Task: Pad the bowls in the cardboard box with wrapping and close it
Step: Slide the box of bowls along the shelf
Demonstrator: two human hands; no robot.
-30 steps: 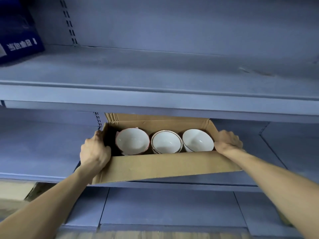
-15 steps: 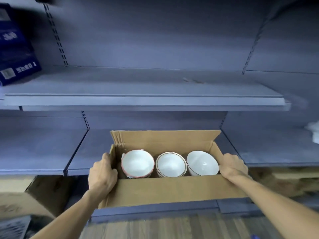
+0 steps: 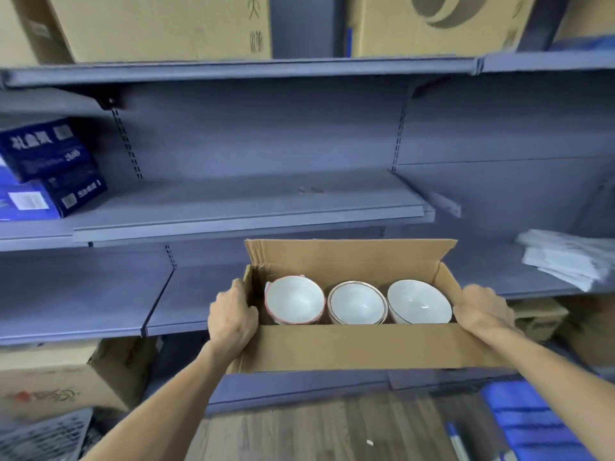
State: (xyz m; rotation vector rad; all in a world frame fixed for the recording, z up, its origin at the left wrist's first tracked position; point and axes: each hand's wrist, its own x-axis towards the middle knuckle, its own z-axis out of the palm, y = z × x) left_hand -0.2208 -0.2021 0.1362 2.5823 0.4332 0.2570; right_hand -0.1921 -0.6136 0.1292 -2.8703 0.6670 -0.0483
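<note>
An open cardboard box (image 3: 359, 347) is held in the air in front of the grey shelving. Inside stand a red-rimmed white bowl (image 3: 294, 299), a gold-rimmed stack of bowls (image 3: 356, 302) and a plain white bowl (image 3: 418, 301), side by side. My left hand (image 3: 233, 314) grips the box's left end, fingers curled over its edge. At the right end, my right hand (image 3: 484, 309) grips the box the same way. The far flap stands upright. A pile of white wrapping sheets (image 3: 569, 257) lies on the shelf to the right.
Grey shelves (image 3: 249, 207) run across the view at several heights. Blue cartons (image 3: 50, 168) sit at left, large cardboard boxes (image 3: 159, 24) on the top shelf. A cardboard box (image 3: 56, 377) stands low at left and a blue crate (image 3: 532, 417) at lower right on the wooden floor.
Both hands have pulled the box out from the shelf and lifted it toward me. The view has tilted up, bringing upper shelves and the wrapping sheets into sight.
</note>
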